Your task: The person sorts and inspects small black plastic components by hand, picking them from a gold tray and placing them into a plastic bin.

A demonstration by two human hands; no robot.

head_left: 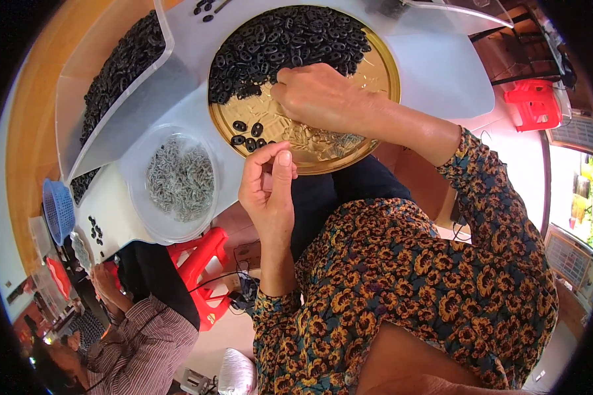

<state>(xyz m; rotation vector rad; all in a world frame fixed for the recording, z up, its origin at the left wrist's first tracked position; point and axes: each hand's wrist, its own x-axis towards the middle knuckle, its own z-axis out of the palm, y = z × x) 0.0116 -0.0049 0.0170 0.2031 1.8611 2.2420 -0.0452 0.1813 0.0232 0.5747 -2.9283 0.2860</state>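
In front of me is a round gold tray point(390, 69). A heap of small black oval pieces with holes point(280, 39) covers its far part, and small shiny clear or metallic pieces point(313, 140) lie across the near part. My right hand point(319, 99) is over the middle of the tray, its fingers bent down and closed at the heap's near edge; the fingertips are hidden. At the tray's near rim, my left hand point(270, 187) has thumb and forefinger pinched together, and whatever is between them cannot be made out. Several separate black pieces point(250, 142) lie just beyond it.
Left of the tray stands a clear round tub point(219, 197) of small silvery pieces. A large clear bin point(122, 125) holds more black pieces. A blue basket point(58, 210) is farther left. At lower left a co-worker in a striped top point(148, 342) sits by a red stool point(201, 276).
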